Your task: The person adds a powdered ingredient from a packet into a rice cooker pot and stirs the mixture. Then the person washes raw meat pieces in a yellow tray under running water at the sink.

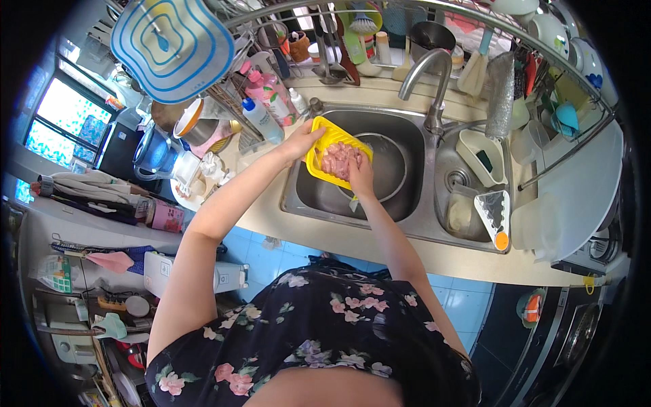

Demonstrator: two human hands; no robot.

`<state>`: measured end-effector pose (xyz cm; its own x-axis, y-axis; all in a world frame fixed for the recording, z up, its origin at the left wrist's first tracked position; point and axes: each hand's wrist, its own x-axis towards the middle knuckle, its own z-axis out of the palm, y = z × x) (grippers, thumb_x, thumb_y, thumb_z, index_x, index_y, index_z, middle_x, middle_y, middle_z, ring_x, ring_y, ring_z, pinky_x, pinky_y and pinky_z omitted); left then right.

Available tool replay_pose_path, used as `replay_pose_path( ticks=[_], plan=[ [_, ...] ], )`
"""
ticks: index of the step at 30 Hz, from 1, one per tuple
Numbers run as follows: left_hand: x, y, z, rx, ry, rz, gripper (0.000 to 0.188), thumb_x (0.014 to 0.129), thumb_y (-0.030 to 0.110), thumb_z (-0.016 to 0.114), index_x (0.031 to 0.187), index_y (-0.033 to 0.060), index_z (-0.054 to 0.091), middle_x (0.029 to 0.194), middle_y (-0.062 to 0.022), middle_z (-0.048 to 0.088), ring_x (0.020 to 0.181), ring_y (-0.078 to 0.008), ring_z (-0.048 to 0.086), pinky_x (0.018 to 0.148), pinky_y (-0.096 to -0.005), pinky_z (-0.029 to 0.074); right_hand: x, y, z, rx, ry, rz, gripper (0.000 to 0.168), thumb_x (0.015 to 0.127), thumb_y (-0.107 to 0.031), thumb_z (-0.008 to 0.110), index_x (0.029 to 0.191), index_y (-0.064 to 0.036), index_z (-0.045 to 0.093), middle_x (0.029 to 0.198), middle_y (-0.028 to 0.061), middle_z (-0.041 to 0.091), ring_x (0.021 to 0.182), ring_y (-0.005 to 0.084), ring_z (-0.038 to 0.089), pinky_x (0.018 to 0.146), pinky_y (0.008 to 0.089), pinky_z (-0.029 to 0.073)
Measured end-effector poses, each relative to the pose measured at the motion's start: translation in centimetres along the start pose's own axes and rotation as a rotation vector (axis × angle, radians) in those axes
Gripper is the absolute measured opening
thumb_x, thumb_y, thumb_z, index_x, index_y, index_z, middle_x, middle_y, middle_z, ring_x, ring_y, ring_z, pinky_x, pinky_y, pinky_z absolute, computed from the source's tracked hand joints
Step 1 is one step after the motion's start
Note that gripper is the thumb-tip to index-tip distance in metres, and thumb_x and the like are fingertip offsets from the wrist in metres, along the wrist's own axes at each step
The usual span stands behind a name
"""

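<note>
My left hand (302, 142) grips the left end of a yellow plastic tray (333, 133), which is tilted above the left basin of a stainless-steel sink (412, 124). Pink pieces of raw meat (334, 158) are heaped in the tray. My right hand (361, 177) has its fingers curled over the meat at the tray's right side; the thumb is hard to make out. Beneath the tray, a round metal bowl (405, 170) sits in the basin, partly hidden by tray and hand. A scrap of clear film (354, 204) hangs below the tray's near edge.
A curved faucet (432, 86) rises behind the sink's divider. In the right basin stand a cream strainer tray (480, 152) and a clear container (460, 213). Pump and squeeze bottles (263, 119) line the left back. A metal dish rack (580, 86) arches overhead.
</note>
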<state>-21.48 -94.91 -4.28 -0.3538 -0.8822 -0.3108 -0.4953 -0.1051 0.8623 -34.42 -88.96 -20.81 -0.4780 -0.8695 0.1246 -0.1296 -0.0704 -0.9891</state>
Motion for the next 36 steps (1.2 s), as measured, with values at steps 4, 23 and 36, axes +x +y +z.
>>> replay_pose_path(
  ticks=[4,23,36],
  plan=[
    [0.1,0.8,2.3,-0.012,-0.060,-0.072,0.028,0.090,0.035,0.050,0.111,0.0171,0.050,0.088,0.0043,0.058,0.068,-0.0026,0.056,0.042,-0.0174,0.043,0.0,0.5,-2.5,-0.041,-0.019,0.007,0.047,0.085,-0.030,0.053,0.117,0.004,0.048,0.114,0.0244,0.054,0.107,0.0380,0.050,0.094,0.0418,0.038],
    [0.6,0.9,3.1,-0.064,-0.138,-0.084,0.029,0.087,0.034,0.054,0.111,0.0186,0.049,0.089,0.0045,0.058,0.071,-0.0040,0.059,0.046,-0.0205,0.047,0.3,-0.4,-3.8,0.011,-0.093,-0.017,0.063,0.074,-0.031,0.070,0.121,0.000,0.039,0.117,0.0189,0.051,0.107,0.0301,0.053,0.092,0.0373,0.042],
    [1.3,-0.8,2.3,-0.105,-0.137,-0.052,0.026,0.087,0.029,0.054,0.109,0.0160,0.049,0.087,0.0008,0.059,0.068,-0.0073,0.060,0.047,-0.0219,0.047,0.4,1.3,-1.7,-0.049,-0.068,-0.070,0.054,0.071,-0.016,0.068,0.115,0.002,0.042,0.111,0.0180,0.052,0.105,0.0283,0.054,0.091,0.0368,0.043]
  ],
)
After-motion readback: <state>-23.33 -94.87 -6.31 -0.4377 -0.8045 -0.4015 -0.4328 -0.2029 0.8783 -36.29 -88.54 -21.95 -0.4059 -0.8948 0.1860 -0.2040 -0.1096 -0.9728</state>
